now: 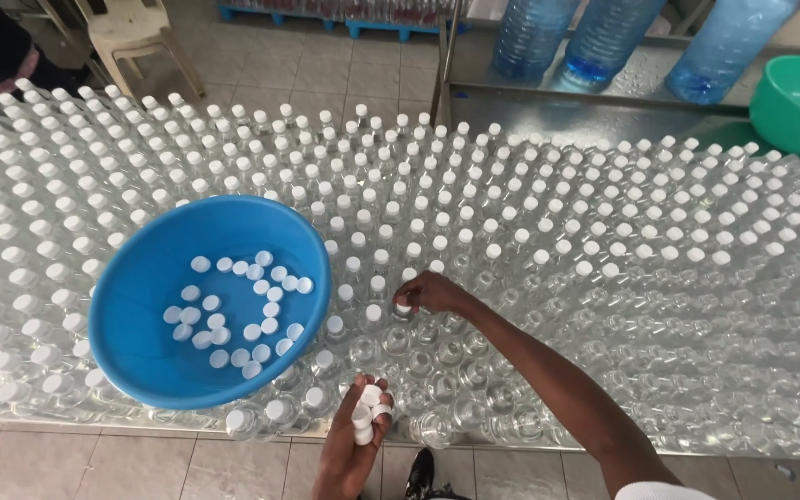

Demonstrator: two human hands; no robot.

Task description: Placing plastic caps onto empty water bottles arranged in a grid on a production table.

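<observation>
Pressing a white cap point(404, 303) onto an open bottle at centre with my right hand point(430, 293), fingers pinched narrow on it, my left hand point(356, 443) at six o'clock cupping spare caps point(366, 410), so next comes the uncapped bottle point(437, 339) at five o'clock, I reckon

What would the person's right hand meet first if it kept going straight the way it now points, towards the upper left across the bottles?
Probably the capped bottles directly beyond the right hand, then the blue bowl's rim; depth is hard to judge.

Bottle-crowded table point(233, 428), blue basin point(141, 278)
</observation>
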